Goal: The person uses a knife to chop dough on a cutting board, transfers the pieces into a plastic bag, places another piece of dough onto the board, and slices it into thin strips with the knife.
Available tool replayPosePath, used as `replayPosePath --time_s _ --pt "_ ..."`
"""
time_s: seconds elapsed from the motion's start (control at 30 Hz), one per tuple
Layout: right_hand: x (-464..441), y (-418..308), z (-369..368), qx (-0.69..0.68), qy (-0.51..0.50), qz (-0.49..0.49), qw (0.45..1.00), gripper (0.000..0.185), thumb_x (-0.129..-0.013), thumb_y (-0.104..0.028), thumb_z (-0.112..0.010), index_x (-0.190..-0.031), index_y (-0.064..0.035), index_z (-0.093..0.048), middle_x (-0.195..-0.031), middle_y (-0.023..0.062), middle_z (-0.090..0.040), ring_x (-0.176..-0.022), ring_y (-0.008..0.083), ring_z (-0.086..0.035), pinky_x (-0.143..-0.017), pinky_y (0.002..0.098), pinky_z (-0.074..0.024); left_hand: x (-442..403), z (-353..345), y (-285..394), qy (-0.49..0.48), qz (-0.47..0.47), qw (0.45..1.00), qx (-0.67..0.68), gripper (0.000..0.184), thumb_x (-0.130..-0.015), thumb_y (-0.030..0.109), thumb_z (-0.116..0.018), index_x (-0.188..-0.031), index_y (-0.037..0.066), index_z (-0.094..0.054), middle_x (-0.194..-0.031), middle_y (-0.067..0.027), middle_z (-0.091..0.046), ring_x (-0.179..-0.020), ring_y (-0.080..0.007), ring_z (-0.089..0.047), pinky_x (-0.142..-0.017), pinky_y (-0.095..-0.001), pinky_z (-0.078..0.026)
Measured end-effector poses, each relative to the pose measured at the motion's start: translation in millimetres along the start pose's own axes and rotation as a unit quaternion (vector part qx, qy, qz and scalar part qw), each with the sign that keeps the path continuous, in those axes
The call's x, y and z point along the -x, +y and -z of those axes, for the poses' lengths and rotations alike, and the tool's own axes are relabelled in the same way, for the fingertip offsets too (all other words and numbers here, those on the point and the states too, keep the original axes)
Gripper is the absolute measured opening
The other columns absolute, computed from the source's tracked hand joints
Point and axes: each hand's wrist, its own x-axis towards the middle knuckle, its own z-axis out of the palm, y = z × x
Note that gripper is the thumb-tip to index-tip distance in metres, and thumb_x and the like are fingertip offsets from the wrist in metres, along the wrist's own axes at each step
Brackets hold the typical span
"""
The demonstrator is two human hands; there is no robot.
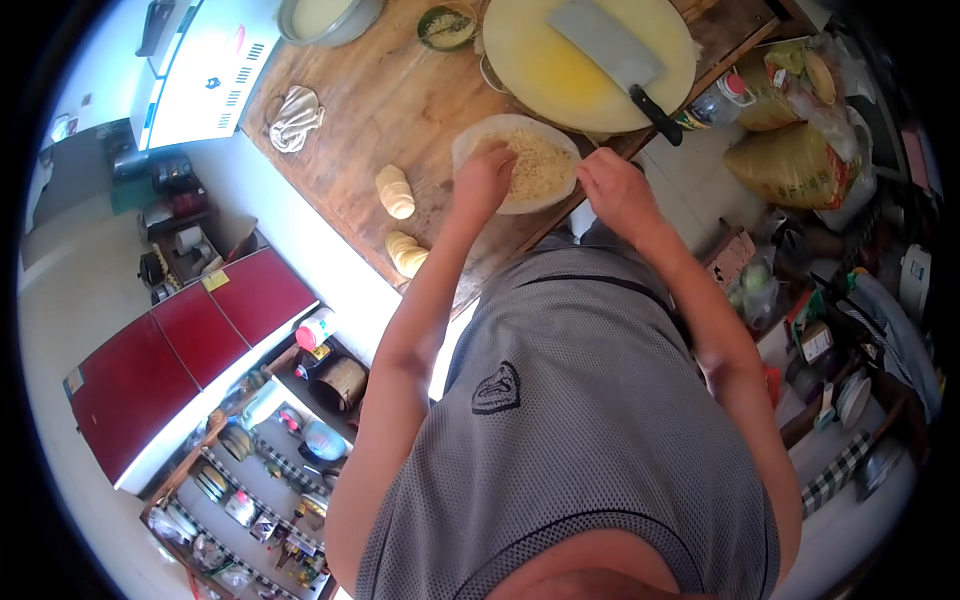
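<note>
A pale bowl (466, 141) holds a beige, crumbly or shredded food (540, 168) and sits near the front edge of the wooden table. My left hand (484, 182) reaches over its left side, fingers curled at the food; what they pinch, if anything, is hidden. On the opposite side, my right hand (615, 188) has its thumb and fingers closed on the rim. Two pale, ridged pieces that look like dough or bread, one upper (394, 191) and one lower (406, 254), lie left of my left forearm.
A cleaver (610, 45) with a black handle lies on a round yellowish board (520, 60) behind the bowl. Farther back are a small dark bowl (446, 28) and a metal basin (345, 32). A crumpled cloth (296, 119) lies on the table (370, 90). Bags (790, 165) crowd the right.
</note>
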Motion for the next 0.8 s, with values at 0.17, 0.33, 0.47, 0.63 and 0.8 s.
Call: replayPosePath --time_s 0.17,0.33,0.47,0.63,0.8 --pt "-10 16 29 0.021 0.051 -0.015 0.998 0.01 -0.094 -0.014 -0.063 -0.094 -0.0068 -0.07 -0.095 0.0123 -0.064 -0.089 0.0341 -0.066 -0.077 0.0436 -0.0548 19 -5 -2 -0.026 0.156 0.983 0.091 0.024 -0.096 0.011 -0.061 -0.115 0.004 -0.075 -0.111 -0.0203 -0.073 -0.099 -0.0356 -0.072 -0.088 -0.0417 -0.056" --pt "-26 58 59 0.118 0.141 -0.002 0.983 0.011 -0.093 -0.016 -0.066 -0.094 -0.0052 -0.067 -0.1 0.014 -0.065 -0.091 0.0364 -0.064 -0.078 0.0443 -0.0538 17 -4 9 0.001 0.402 0.837 0.371 0.04 -0.106 0.027 -0.053 -0.126 -0.004 -0.068 -0.118 -0.0189 -0.074 -0.11 -0.0331 -0.07 -0.096 -0.04 -0.053" --pt "-43 92 74 0.215 0.145 0.035 0.965 0.018 -0.091 -0.02 -0.07 -0.097 -0.0039 -0.065 -0.1 0.0167 -0.063 -0.09 0.0393 -0.064 -0.078 0.0457 -0.0538 24 -5 11 0.093 0.462 0.634 0.613 0.063 -0.11 0.045 -0.038 -0.14 -0.009 -0.054 -0.134 -0.0205 -0.066 -0.125 -0.0315 -0.063 -0.107 -0.0411 -0.045" --pt "-54 124 60 0.19 -0.047 -0.073 0.978 0.033 -0.091 -0.021 -0.072 -0.116 -0.0044 -0.058 -0.105 0.021 -0.059 -0.093 0.0432 -0.065 -0.081 0.0505 -0.055 30 -6 37 0.166 0.447 0.54 0.694 0.067 -0.111 0.047 -0.036 -0.148 -0.008 -0.044 -0.143 -0.021 -0.059 -0.13 -0.0308 -0.059 -0.108 -0.0397 -0.044" --pt "-66 138 56 0.174 -0.121 -0.062 0.975 0.044 -0.092 -0.02 -0.071 -0.129 -0.0049 -0.051 -0.115 0.0232 -0.055 -0.097 0.0444 -0.066 -0.083 0.0517 -0.0554 28 -29 52 0.189 0.456 0.756 0.43 0.044 -0.106 0.016 -0.046 -0.144 -0.004 -0.052 -0.136 -0.0221 -0.064 -0.125 -0.0357 -0.063 -0.103 -0.0424 -0.051"
